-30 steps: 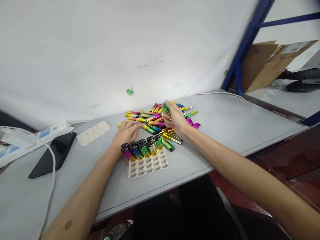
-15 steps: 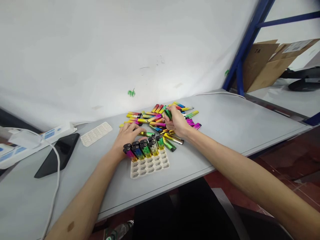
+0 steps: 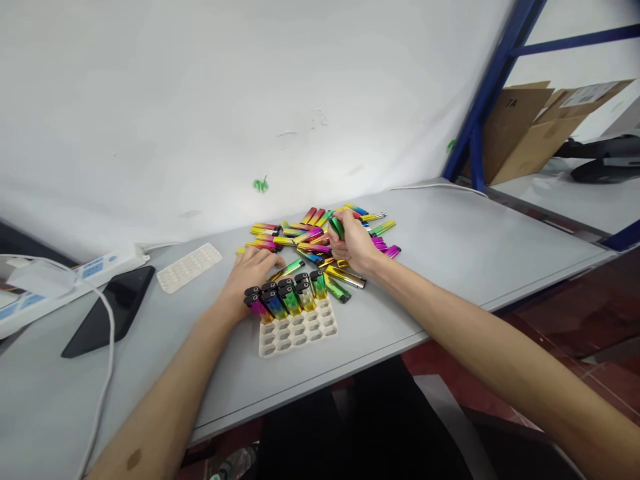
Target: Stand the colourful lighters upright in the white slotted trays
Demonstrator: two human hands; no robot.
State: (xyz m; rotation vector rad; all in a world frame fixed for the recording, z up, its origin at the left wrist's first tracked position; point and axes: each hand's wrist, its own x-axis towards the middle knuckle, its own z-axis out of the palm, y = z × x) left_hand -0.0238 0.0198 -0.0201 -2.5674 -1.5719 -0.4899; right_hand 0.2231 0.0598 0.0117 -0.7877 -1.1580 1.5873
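Observation:
Several lighters stand upright in the rear holes of a white tray (image 3: 299, 337); its front holes hold nothing. My right hand (image 3: 353, 240) is closed round a green lighter (image 3: 337, 227) above a loose pile of shiny coloured lighters (image 3: 310, 235). Beside the pile's left edge, my left hand (image 3: 253, 270) rests low behind the tray, its fingers partly bent and apart. A green-yellow lighter (image 3: 289, 269) lies by its thumb. Nearer the tray, another green lighter (image 3: 337, 290) lies flat.
A second white tray (image 3: 189, 268) lies at the left, near a black phone (image 3: 109, 311), a power strip (image 3: 90, 270) and a white cable (image 3: 111, 347). Cardboard boxes (image 3: 530, 133) stand behind a blue frame (image 3: 475, 120) at the right.
The green-yellow lighter by my left hand has turned, its black end now pointing up and right. My left thumb has drawn back a little from it. My right hand still holds the green lighter.

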